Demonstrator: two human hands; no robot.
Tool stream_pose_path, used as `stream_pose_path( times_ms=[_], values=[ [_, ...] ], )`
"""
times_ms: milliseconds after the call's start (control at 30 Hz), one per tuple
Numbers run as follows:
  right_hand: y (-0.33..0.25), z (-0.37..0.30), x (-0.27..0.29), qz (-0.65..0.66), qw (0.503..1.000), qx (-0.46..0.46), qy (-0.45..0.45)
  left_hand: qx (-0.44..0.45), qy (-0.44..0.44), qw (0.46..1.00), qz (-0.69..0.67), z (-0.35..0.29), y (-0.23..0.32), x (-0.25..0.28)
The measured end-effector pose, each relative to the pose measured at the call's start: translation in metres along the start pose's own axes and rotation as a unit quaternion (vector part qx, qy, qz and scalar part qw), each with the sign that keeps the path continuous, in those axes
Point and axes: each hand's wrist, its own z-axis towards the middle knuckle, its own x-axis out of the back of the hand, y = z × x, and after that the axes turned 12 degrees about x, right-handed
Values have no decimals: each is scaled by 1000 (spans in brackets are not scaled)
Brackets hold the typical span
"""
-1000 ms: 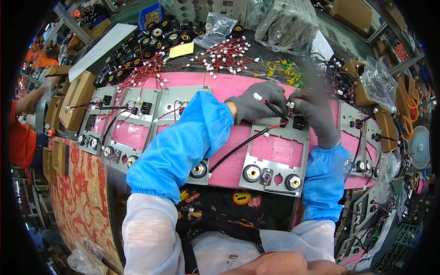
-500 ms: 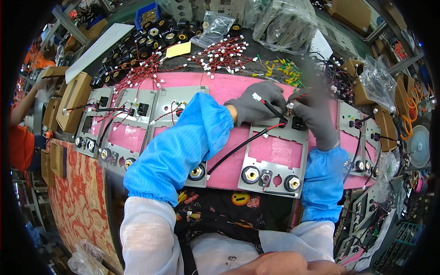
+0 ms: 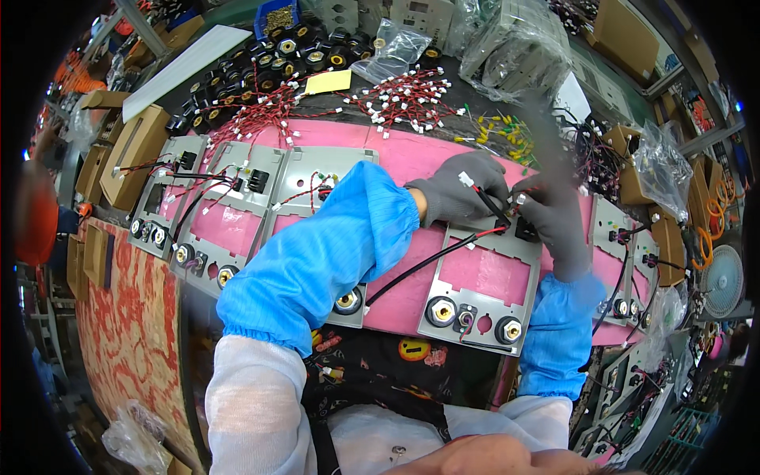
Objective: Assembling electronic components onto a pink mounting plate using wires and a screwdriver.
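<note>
My left hand (image 3: 455, 190), in a grey glove with a blue sleeve cover, pinches a thin red and black wire with a small white connector (image 3: 477, 192). My right hand (image 3: 554, 222), also grey-gloved, grips the same wire's far end at a black switch (image 3: 526, 230) set in a grey metal panel (image 3: 483, 277). The panel lies on a pink foam mat (image 3: 412, 154) and has round sockets along its near edge. A thicker black and red cable (image 3: 419, 265) runs from the panel under my left forearm.
Several more grey panels (image 3: 229, 214) with wires lie to the left, others (image 3: 625, 237) at the right. Bundles of red wires (image 3: 396, 99), black ring parts (image 3: 269, 47), plastic bags (image 3: 514, 39) and cardboard boxes (image 3: 134, 150) crowd the back. A person in orange (image 3: 36, 214) is at far left.
Both hands stay at the switch, with the fingers shifting slightly on the wire. The person at far left has moved a little.
</note>
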Motion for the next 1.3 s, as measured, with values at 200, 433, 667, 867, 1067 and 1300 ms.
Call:
stream_pose_path(
  times_ms=[200,433,667,867,1067,1300],
  values=[
    [-8,-3,-6,-12,999,-27,22,-11,5,1000,4,0,-3,0],
    [-4,-6,-9,-23,998,32,40,-34,35,999,-3,3,-8,-7],
    [-1,-6,-7,-51,998,22,33,-52,53,997,-25,2,-11,-8],
    [-5,-11,-12,-149,985,92,1,-71,46,996,17,5,-9,-7],
    [-12,-7,-16,-40,999,-4,6,-8,30,1000,-2,0,-13,-7],
    [-12,-10,-25,-105,994,32,-3,45,-87,995,11,2,1,9]
  ],
)
